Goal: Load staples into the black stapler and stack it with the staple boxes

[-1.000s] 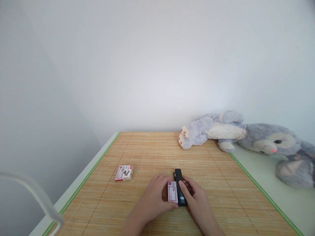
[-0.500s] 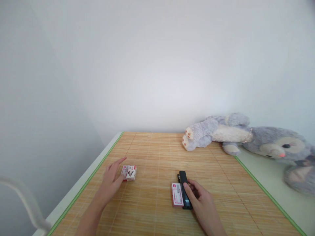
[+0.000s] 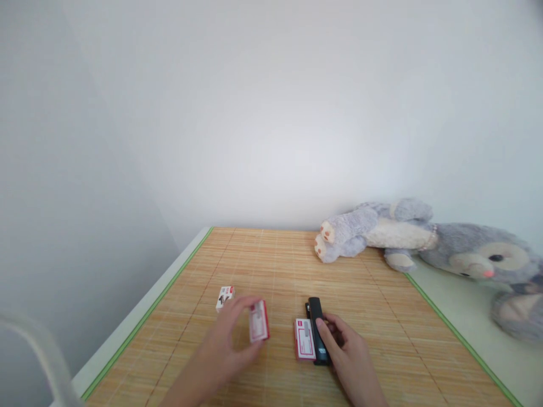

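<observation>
Between the thumb and fingers of my left hand [image 3: 227, 345] is a small red and white box [image 3: 258, 322], tilted and slightly blurred. Farther left, behind that hand, a white box with a dark picture on it [image 3: 224, 296] rests on the mat, partly covered by the fingers. My right hand [image 3: 350, 353] grips a black stapler [image 3: 319, 330] from its right side, thumb on top. Touching the stapler's left side lies another red and white box [image 3: 304, 340], flat with its label up.
A bamboo mat with a green border [image 3: 271, 260] covers the table. Along the back right lies a large grey plush toy [image 3: 399, 232], partly on the mat. A pale curved bar [image 3: 42, 350] stands at the lower left. A white wall [image 3: 271, 124] rises behind.
My left hand has taken the red and white box from beside the picture box and carried it right, towards the stapler. My right hand has stayed on the stapler.
</observation>
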`<action>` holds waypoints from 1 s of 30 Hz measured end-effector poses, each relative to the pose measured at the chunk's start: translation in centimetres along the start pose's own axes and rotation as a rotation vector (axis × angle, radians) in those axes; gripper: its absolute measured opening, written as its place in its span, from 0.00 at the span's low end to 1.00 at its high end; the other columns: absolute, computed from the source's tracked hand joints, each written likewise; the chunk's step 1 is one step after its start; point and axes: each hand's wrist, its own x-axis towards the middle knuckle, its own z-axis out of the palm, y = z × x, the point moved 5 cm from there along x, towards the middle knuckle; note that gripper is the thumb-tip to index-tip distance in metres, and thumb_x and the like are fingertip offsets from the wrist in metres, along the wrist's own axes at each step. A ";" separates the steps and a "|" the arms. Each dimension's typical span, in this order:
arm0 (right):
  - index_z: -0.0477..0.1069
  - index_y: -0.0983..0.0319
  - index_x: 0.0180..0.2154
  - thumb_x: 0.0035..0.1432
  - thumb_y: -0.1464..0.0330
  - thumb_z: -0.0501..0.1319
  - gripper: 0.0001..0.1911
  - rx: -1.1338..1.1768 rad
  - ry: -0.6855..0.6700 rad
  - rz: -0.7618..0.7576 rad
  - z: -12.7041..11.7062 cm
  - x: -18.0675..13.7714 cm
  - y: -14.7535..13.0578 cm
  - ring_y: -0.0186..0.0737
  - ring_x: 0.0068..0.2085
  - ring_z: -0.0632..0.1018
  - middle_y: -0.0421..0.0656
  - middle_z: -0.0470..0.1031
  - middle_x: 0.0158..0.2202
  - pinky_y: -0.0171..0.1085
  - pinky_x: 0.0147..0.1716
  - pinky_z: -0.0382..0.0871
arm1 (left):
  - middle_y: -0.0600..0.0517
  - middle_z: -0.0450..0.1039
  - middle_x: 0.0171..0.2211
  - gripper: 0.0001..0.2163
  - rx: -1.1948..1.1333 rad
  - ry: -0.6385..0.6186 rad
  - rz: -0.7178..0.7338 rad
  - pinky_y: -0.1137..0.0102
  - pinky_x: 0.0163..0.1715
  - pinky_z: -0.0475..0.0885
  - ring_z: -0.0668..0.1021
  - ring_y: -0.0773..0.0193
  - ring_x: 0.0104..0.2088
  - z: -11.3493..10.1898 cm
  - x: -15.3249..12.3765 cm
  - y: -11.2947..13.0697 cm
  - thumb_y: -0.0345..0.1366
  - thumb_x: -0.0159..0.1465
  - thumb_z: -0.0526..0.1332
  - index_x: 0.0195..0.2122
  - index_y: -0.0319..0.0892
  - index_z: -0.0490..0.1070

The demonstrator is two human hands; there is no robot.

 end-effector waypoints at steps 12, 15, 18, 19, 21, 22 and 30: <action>0.77 0.62 0.51 0.63 0.46 0.59 0.29 0.047 -0.041 -0.029 -0.3 -0.2 -0.4 0.46 0.37 0.81 0.47 0.82 0.38 0.40 0.38 0.76 | 0.50 0.65 0.65 0.37 -0.166 -0.322 0.095 0.55 0.66 0.62 0.65 0.52 0.65 8.5 2.5 6.4 0.37 0.56 0.71 0.67 0.56 0.61; 0.76 0.61 0.54 0.63 0.47 0.59 0.30 0.083 -0.040 -0.027 -1.1 -1.0 -0.5 0.47 0.38 0.81 0.48 0.82 0.39 0.40 0.38 0.77 | 0.50 0.59 0.68 0.33 -0.079 -0.142 0.009 0.53 0.67 0.60 0.62 0.52 0.68 5.8 2.4 2.6 0.49 0.64 0.65 0.69 0.58 0.56; 0.75 0.60 0.55 0.62 0.48 0.60 0.29 0.064 -0.028 -0.034 -1.9 -1.8 -0.4 0.47 0.38 0.81 0.48 0.81 0.39 0.39 0.36 0.77 | 0.47 0.73 0.53 0.23 0.134 0.284 -0.168 0.53 0.57 0.68 0.75 0.52 0.53 -0.1 2.4 -3.7 0.54 0.70 0.54 0.59 0.49 0.70; 0.75 0.60 0.56 0.62 0.49 0.61 0.28 0.040 -0.033 -0.041 -2.1 -2.0 -0.3 0.46 0.37 0.81 0.47 0.81 0.38 0.38 0.35 0.77 | 0.47 0.75 0.46 0.25 0.197 0.384 -0.269 0.54 0.50 0.72 0.77 0.52 0.45 -1.9 2.2 -6.0 0.57 0.68 0.54 0.56 0.45 0.73; 0.73 0.60 0.58 0.62 0.50 0.61 0.29 -0.021 -0.056 -0.055 -2.1 -2.4 -0.2 0.44 0.35 0.79 0.47 0.80 0.39 0.38 0.33 0.76 | 0.50 0.75 0.38 0.29 0.239 0.382 -0.379 0.59 0.40 0.73 0.76 0.56 0.33 -3.8 2.1 -9.6 0.60 0.66 0.55 0.57 0.43 0.73; 0.72 0.60 0.60 0.61 0.51 0.62 0.31 -0.054 -0.066 -0.067 -2.0 -2.5 -0.2 0.44 0.35 0.79 0.47 0.79 0.41 0.38 0.34 0.76 | 0.51 0.75 0.37 0.29 0.249 0.351 -0.376 0.60 0.40 0.72 0.76 0.56 0.33 -4.0 2.2 -10.5 0.59 0.65 0.55 0.57 0.43 0.72; 0.48 0.59 0.72 0.48 0.63 0.69 0.54 -0.332 -0.185 -0.110 0.1 -2.8 -0.6 0.54 0.66 0.67 0.52 0.61 0.66 0.49 0.66 0.61 | 0.49 0.79 0.37 0.21 -0.011 0.117 -0.314 0.65 0.40 0.69 0.78 0.58 0.36 4.1 6.0 -5.6 0.48 0.67 0.55 0.54 0.43 0.75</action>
